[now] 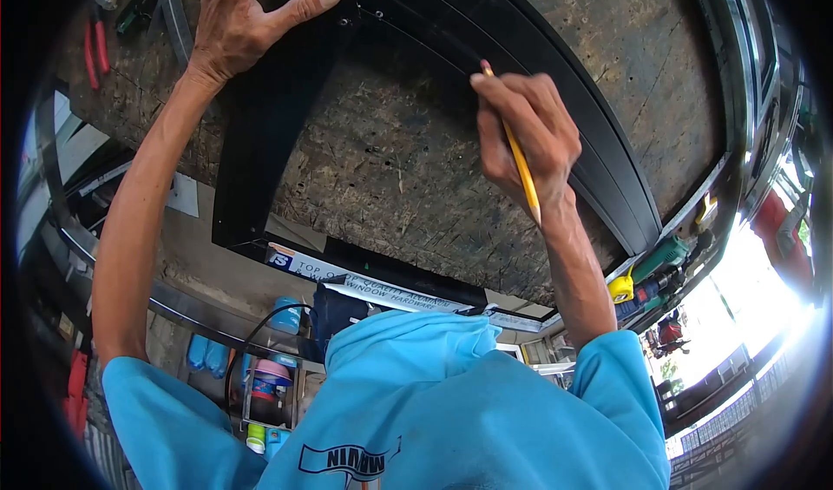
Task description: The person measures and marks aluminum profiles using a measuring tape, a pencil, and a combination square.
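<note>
Black frame pieces (pixel 269 156) lie on the worn wooden workbench (pixel 373 156) and meet in a corner near the top, where small screws show. My left hand (pixel 239 21) is spread, thumb stretched out, over the black piece at the upper left, and holds nothing. My right hand (pixel 529 130) holds a yellow pencil (pixel 519 160) between its fingers, above the inner edge of the long black piece (pixel 555 82) on the right. The pencil's sharpened end points back toward my wrist, and its eraser end points at the black piece.
Red-handled pliers (pixel 95 47) lie at the upper left. A yellow tape measure (pixel 621 288) and a green power tool (pixel 661 256) are at the right edge. A printed strip (pixel 373 286) runs along the bench's near edge. Blue bottles (pixel 206 353) stand below.
</note>
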A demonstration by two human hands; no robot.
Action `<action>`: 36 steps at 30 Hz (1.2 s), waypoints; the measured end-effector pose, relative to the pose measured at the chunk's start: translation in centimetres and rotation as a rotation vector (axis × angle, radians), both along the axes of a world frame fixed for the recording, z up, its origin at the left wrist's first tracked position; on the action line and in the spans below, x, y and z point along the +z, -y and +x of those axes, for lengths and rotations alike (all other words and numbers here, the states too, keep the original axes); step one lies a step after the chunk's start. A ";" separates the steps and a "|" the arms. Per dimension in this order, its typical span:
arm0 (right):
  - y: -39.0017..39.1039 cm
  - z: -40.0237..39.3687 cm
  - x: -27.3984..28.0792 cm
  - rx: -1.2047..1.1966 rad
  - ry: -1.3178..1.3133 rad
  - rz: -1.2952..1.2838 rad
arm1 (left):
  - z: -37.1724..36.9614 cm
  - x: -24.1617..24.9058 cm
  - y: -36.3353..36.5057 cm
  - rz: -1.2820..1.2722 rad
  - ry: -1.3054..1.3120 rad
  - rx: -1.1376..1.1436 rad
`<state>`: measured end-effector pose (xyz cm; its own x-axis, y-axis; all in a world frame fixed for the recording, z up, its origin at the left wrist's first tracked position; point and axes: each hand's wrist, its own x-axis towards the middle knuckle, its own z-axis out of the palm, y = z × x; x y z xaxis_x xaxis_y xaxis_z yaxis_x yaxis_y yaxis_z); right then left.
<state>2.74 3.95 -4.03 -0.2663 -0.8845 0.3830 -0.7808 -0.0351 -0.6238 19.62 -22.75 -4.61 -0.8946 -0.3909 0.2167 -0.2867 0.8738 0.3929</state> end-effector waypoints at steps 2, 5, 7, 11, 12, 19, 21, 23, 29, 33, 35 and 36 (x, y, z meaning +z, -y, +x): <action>1.6 0.0 -0.1 0.033 0.014 -0.034 | 0.0 0.0 -0.2 0.000 0.011 0.005; 0.2 -0.5 0.2 0.047 0.008 -0.005 | 0.1 0.0 0.0 -0.035 0.015 0.004; -1.6 -1.2 0.1 0.060 0.002 0.035 | 0.0 0.0 -0.1 0.002 0.018 0.016; 0.8 -0.8 0.6 0.074 0.024 0.043 | -0.2 1.0 -0.5 0.024 0.075 0.037; 0.6 -0.7 0.7 0.069 0.025 0.039 | -0.2 0.9 -0.5 0.031 0.079 0.037; -6.8 0.5 3.8 -0.263 -0.039 0.112 | 0.3 -0.5 0.1 -0.101 -0.062 -0.031; -8.3 1.8 3.5 -0.431 -0.227 0.306 | 0.1 -0.1 -0.1 -0.077 -0.054 -0.018; -9.1 3.7 1.1 -0.363 -0.159 0.380 | 0.0 0.1 -0.3 -0.049 -0.048 -0.009; 0.0 7.7 0.2 -0.483 -0.198 0.329 | 0.2 0.0 -0.3 -0.020 -0.065 -0.003; 4.4 8.8 -0.8 -0.512 -0.185 0.255 | 0.1 0.2 -0.4 -0.014 -0.059 0.005; 1.8 8.7 -0.2 -0.493 -0.211 0.305 | 0.1 0.0 -0.4 -0.010 -0.057 0.002; 0.0 8.5 0.2 -0.462 -0.229 0.355 | 0.1 -0.2 -0.3 -0.006 -0.055 0.005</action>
<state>11.26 3.97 -3.84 -0.5978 -0.7812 0.1799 -0.7811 0.5170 -0.3502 19.68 -22.42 -4.80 -0.8794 -0.3934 0.2680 -0.2688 0.8751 0.4025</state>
